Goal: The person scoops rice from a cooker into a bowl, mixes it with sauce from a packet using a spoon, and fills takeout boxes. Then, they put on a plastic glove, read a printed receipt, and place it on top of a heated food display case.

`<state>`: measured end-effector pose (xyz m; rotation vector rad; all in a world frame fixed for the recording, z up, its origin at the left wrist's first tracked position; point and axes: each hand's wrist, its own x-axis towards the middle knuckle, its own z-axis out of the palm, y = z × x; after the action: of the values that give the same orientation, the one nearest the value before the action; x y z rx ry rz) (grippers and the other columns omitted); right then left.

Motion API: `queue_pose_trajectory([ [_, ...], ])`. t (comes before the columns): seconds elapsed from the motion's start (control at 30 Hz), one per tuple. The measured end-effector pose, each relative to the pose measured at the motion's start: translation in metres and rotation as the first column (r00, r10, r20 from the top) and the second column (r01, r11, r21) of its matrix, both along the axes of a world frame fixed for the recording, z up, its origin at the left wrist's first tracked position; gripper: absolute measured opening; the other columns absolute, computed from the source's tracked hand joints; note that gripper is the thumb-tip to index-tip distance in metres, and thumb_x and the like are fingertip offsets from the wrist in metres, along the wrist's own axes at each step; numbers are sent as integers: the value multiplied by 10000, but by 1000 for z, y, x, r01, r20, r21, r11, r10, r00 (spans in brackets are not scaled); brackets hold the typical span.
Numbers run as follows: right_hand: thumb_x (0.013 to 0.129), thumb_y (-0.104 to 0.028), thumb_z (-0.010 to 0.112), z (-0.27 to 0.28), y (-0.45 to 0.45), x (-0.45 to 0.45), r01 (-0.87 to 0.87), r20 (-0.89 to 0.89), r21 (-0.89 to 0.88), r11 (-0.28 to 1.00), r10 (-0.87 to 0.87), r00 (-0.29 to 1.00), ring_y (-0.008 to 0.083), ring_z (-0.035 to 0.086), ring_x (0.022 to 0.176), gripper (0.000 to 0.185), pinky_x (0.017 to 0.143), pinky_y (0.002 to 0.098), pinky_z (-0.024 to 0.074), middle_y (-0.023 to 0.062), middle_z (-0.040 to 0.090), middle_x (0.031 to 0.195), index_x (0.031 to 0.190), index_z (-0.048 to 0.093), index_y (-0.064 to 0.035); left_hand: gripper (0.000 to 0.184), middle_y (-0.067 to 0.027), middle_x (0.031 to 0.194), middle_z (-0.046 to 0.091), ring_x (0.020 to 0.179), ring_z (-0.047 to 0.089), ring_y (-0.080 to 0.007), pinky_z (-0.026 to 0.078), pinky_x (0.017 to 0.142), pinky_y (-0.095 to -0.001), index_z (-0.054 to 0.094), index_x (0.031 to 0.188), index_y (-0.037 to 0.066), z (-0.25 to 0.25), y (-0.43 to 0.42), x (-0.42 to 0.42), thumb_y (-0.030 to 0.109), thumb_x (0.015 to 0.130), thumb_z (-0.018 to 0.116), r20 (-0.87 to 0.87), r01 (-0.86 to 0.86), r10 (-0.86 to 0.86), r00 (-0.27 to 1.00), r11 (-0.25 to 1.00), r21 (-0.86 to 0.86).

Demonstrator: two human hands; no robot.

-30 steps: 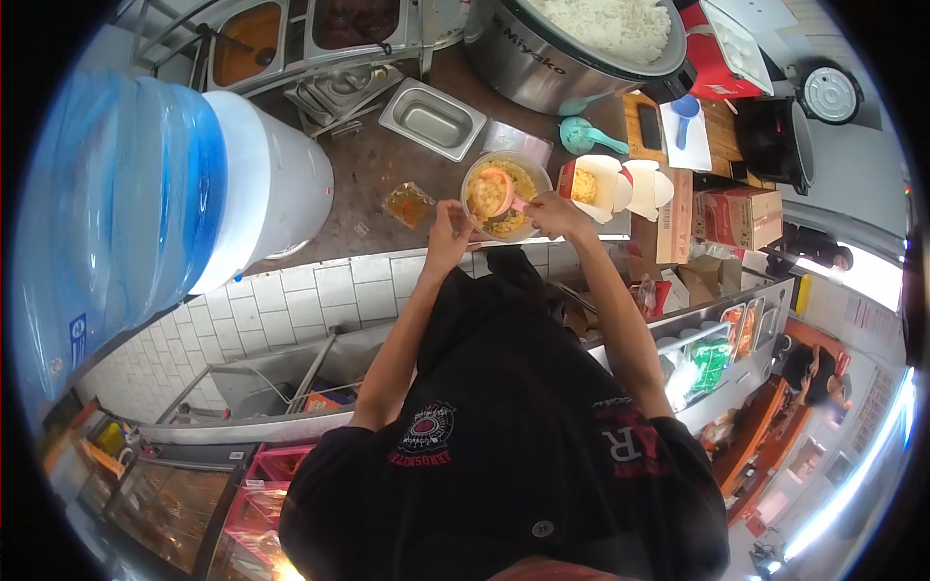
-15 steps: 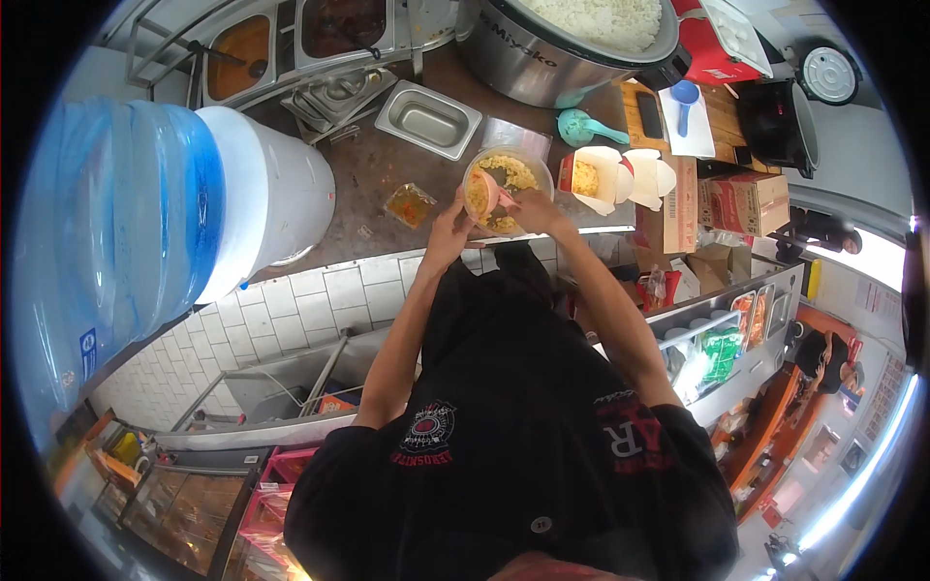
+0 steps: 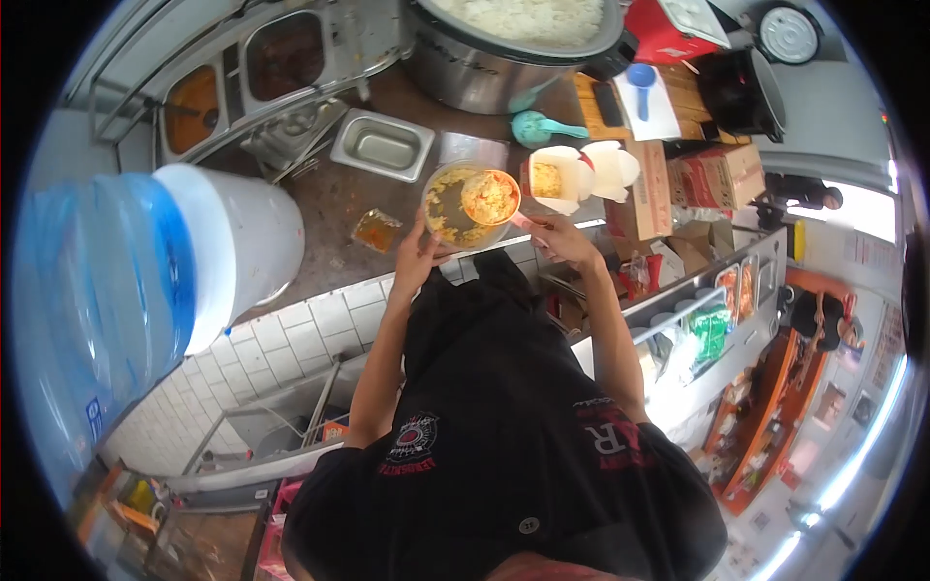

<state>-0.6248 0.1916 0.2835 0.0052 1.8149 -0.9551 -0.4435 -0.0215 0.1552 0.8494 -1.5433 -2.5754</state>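
Observation:
My right hand (image 3: 562, 240) is closed round the handle of a pink scoop (image 3: 518, 220). Yellow, rice-like food (image 3: 489, 198) is heaped in its cup, which is held over the right side of a round bowl (image 3: 455, 242). More of the food clings to the bowl's inside. My left hand (image 3: 417, 259) grips the bowl's near left rim, its fingers partly hidden underneath. Just right of the bowl, an open white takeout box (image 3: 572, 176) has yellow food inside. A small clear packet (image 3: 377, 232) lies left of my left hand.
A steel pan (image 3: 383, 143) sits behind the bowl. Beyond are a large rice cooker (image 3: 504, 73) and a turquoise scoop (image 3: 542, 128). A white bucket (image 3: 252, 242) and blue water jug (image 3: 107, 290) stand at left, cardboard boxes (image 3: 717, 176) at right.
The scoop has come up from inside the bowl, its cup now facing up and heaped with food. My right hand has moved lower along with it; the whole view has shifted.

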Motion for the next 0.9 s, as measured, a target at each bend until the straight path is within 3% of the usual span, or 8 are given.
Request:
queue_pose_trajectory([
  [0.17, 979, -410, 604, 25, 56, -8, 208, 47, -28, 978, -206, 977, -3, 258, 480, 392, 397, 178, 180, -110, 355, 640, 1230, 658, -115, 671, -136, 1395, 500, 946, 710, -264, 613, 765, -332, 119, 1576, 159, -4, 0, 0, 99, 1024, 495, -9, 41, -42, 999, 993, -110],
  [0.23, 913, -479, 674, 44, 83, -23, 312, -80, -44, 949, -315, 946, 4, 308, 459, 379, 385, 199, 181, -103, 385, 606, 737, 565, -162, 667, -138, 1434, 465, 944, 710, -258, 611, 762, -327, 117, 1576, 156, -4, 0, -1, 106, 1026, 492, -28, 38, -42, 999, 992, -118],
  [0.3, 945, -446, 633, 50, 111, -42, 384, -196, -105, 917, -398, 896, -6, 316, 459, 347, 385, 188, 175, -103, 411, 607, 736, 598, -172, 664, -143, 1475, 421, 942, 710, -252, 611, 760, -322, 117, 1575, 152, -2, 1, -1, 112, 1028, 490, -30, 42, -46, 999, 993, -112],
  [0.37, 953, -373, 619, 48, 137, -64, 429, -383, -80, 900, -425, 820, 68, 417, 477, 325, 422, 262, 331, -66, 465, 601, 827, 645, -74, 659, -149, 1518, 369, 939, 711, -246, 610, 759, -318, 119, 1574, 147, 0, 0, -1, 120, 1029, 490, -17, 50, -52, 999, 994, -92],
  [0.5, 961, -244, 583, -11, 166, -92, 269, -924, 123, 955, 12, 383, 226, 569, 530, 270, 491, 385, 461, 73, 553, 628, 1144, 651, -57, 656, -158, 1551, 315, 930, 712, -241, 609, 760, -312, 137, 1571, 139, 2, 0, -2, 121, 1026, 500, 2, 49, -49, 999, 994, -94],
  [0.6, 940, -193, 554, -58, 142, -91, 276, -920, 391, 878, 371, 127, 401, 640, 686, 370, 656, 503, 505, 212, 617, 744, 1296, 580, -94, 656, -165, 1567, 284, 923, 713, -237, 610, 761, -307, 150, 1569, 136, -2, 2, 0, 118, 1021, 510, -1, 38, -39, 999, 993, -115],
  [0.8, 934, -173, 530, -18, 112, -67, 304, -944, 315, 899, 264, 198, 446, 630, 844, 527, 738, 535, 492, 275, 624, 891, 1451, 435, -206, 649, -163, 1588, 232, 924, 711, -251, 617, 765, -327, 164, 1561, 122, -7, 3, 1, 108, 1015, 514, -33, -10, 7, 999, 996, -86],
  [0.9, 953, -196, 526, 32, 122, -59, 289, -973, 211, 934, 173, 152, 435, 663, 924, 394, 784, 473, 524, 293, 650, 1024, 1330, 581, -94, 623, -159, 1567, 271, 926, 710, -265, 620, 765, -342, 182, 1538, 100, -4, 5, -1, 103, 1012, 517, -33, -43, 42, 999, 998, -36],
])
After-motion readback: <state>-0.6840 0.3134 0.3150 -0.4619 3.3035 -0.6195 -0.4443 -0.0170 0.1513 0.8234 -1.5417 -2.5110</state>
